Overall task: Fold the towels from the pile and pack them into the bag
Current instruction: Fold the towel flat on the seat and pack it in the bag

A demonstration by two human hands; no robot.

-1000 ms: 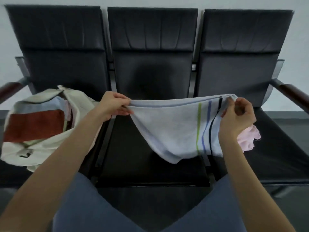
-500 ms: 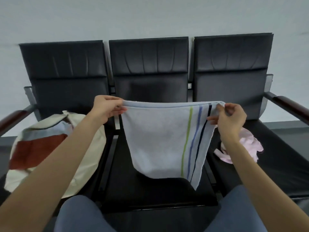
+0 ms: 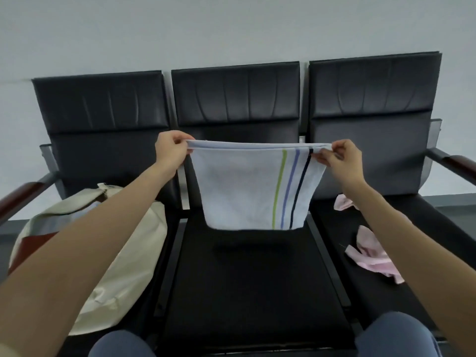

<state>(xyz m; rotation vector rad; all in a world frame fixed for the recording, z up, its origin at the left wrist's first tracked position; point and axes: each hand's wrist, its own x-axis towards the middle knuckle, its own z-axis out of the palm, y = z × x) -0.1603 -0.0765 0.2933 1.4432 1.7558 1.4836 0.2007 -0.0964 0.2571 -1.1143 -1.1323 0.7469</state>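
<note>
A pale blue towel (image 3: 247, 189) with green, blue and black stripes hangs doubled over in the air above the middle seat. My left hand (image 3: 171, 150) pinches its top left corner. My right hand (image 3: 341, 158) pinches its top right corner. The towel's lower edge hangs free just above the seat. A cream cloth bag (image 3: 128, 258) lies on the left seat, partly hidden by my left forearm; a red-brown folded towel (image 3: 28, 246) shows inside it. A crumpled pink towel (image 3: 373, 256) lies on the right seat.
Three joined black seats (image 3: 247, 279) stand against a pale wall, with wooden armrests (image 3: 458, 163) at both ends. My knees (image 3: 396, 336) in blue trousers sit at the bottom edge, close to the middle seat's front.
Both hands have lifted the striped towel higher and pulled it taut. It now hangs flat and squared instead of sagging to a point. The view has tilted upward.
</note>
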